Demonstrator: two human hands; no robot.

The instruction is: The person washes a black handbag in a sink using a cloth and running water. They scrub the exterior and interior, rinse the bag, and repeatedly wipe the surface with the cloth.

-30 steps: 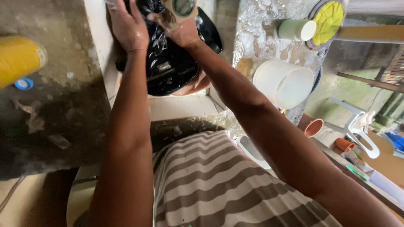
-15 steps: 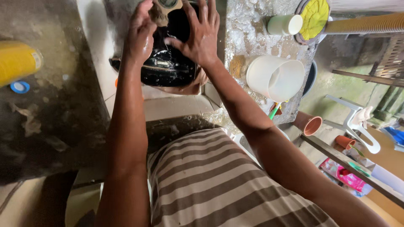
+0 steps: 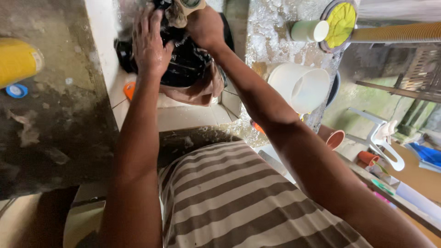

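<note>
Top of the pot (image 3: 183, 69) cut off by the frame edge, its inside hidden behind both hands. Left hand (image 3: 149, 43) spread flat over the wet black side, fingers (image 3: 142, 23) open and pressing, not curled round anything. Right hand (image 3: 205, 26) closed on a brownish scrubber (image 3: 177, 16) at the rim; what the round greenish piece above it belongs to, hard to tell. Pot held over a white tiled sink (image 3: 183, 117), with a brown cloth-like shape (image 3: 202, 89) hanging just below it, blurred. Small orange thing (image 3: 129, 89) left of the pot, half hidden by the forearm.

Right of the pot, a white bucket (image 3: 301, 87) tipped on its side, mouth turned away, contents out of sight. Beyond it a white cup (image 3: 310, 31) lying sideways beside a yellow disc (image 3: 341, 20).

Left of the pot, a stained concrete table (image 3: 50, 124) carrying a yellow roll (image 3: 17, 59) and a blue cap (image 3: 16, 91). Far right of the pot, terracotta cups (image 3: 335, 138) and a white plastic chair (image 3: 383, 142) lower down, outdoors-looking and cluttered.
</note>
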